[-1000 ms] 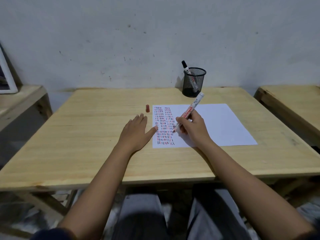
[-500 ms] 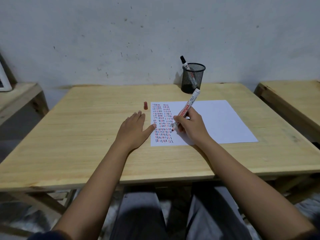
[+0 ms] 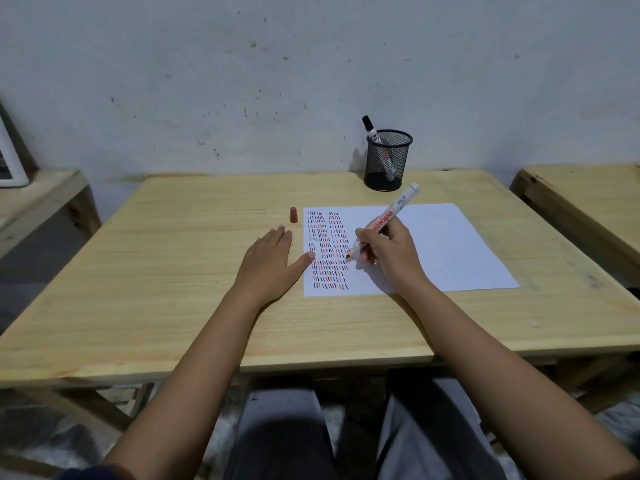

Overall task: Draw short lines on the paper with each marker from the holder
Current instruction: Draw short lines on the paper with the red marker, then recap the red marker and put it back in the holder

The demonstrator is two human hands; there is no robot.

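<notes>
- Then, the right hand (image 3: pixel 388 252) pinched a red marker (image 3: pixel 382 221) in a writing grip, fingers closed round its barrel, tip down at the sheet beside the right-hand column of strokes.
- The paper (image 3: pixel 433 244) lay flat on the wooden table (image 3: pixel 173 271), its left part filled with rows of short red and black lines.
- The left hand (image 3: pixel 272 261) rested palm down on the table, fingers straight and close together, holding nothing, with the thumb touching the sheet's left edge.
- A red cap (image 3: pixel 293 215) stood just beyond the paper's far left corner.
- Behind the sheet, a black mesh holder (image 3: pixel 388 161) held a black-capped marker (image 3: pixel 372 129), leaning.
</notes>
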